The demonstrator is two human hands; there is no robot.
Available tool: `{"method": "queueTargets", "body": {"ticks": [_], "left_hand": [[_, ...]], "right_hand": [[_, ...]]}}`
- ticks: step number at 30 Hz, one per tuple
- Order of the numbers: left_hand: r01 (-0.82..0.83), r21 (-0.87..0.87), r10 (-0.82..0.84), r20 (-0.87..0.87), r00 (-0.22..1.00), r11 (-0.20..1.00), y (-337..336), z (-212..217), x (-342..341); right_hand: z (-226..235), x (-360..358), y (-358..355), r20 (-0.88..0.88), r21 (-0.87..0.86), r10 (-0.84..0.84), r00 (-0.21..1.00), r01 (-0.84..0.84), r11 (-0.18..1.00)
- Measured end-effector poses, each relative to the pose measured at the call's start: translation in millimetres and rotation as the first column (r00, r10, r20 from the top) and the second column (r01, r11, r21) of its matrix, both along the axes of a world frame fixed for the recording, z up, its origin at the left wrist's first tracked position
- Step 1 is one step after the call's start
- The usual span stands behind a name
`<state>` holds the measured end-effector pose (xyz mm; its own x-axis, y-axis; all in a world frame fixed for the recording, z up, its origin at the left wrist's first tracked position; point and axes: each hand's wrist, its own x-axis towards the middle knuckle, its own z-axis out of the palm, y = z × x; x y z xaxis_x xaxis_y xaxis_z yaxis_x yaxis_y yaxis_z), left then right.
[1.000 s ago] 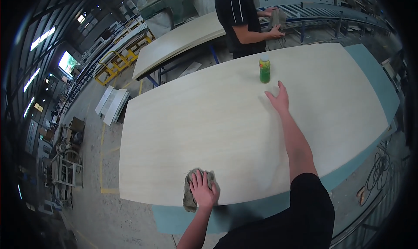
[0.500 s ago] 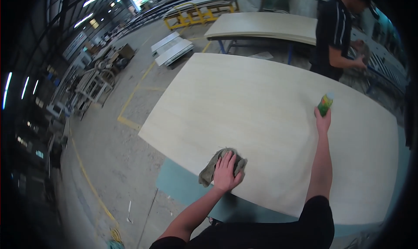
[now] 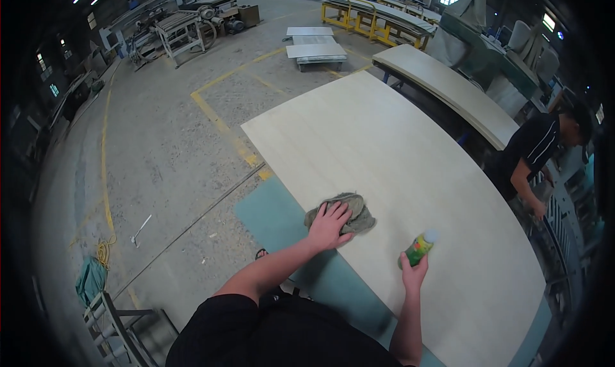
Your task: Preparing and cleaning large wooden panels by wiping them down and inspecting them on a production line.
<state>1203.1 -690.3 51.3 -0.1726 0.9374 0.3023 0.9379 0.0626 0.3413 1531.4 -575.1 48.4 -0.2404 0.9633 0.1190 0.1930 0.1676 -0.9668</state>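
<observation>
I have my left grip (image 3: 328, 229) laid flat, fingers spread, on a grey-green cloth (image 3: 360, 217); the cloth lies under the palm and fingers and spreads past them toward 2 o'clock, on the pale panel (image 3: 410, 155) near its edge. The right grip (image 3: 415, 272) is closed around the lower part of a green bottle (image 3: 419, 249), whose pale cap leans out beyond my fingers toward 1 o'clock. I can't tell whether its base touches the panel. From that grip, the cloth sits at 10 o'clock, well apart from the bottle
</observation>
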Motion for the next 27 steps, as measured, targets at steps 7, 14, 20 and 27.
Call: {"method": "queueTargets", "body": {"ticks": [7,14,20,27], "left_hand": [[-0.176,0.03,0.176,0.011,0.984,0.984,33,-12,-199],[-0.281,0.087,0.271,0.112,0.956,0.956,58,-37,-480],[-0.258,-0.088,0.259,0.594,0.761,0.962,118,-5,-629],[-0.332,-0.096,0.156,0.975,0.159,0.938,162,-10,-699]], "right_hand": [[62,-169,-56,0.149,-0.073,0.15,0.977,-0.14,0.987],[34,-397,-59,0.225,-0.004,0.139,0.964,-0.142,0.99],[42,-616,-51,0.39,-0.222,0.19,0.901,-0.109,0.969],[28,-750,-5,0.545,-0.295,0.266,0.795,-0.115,0.949]]}}
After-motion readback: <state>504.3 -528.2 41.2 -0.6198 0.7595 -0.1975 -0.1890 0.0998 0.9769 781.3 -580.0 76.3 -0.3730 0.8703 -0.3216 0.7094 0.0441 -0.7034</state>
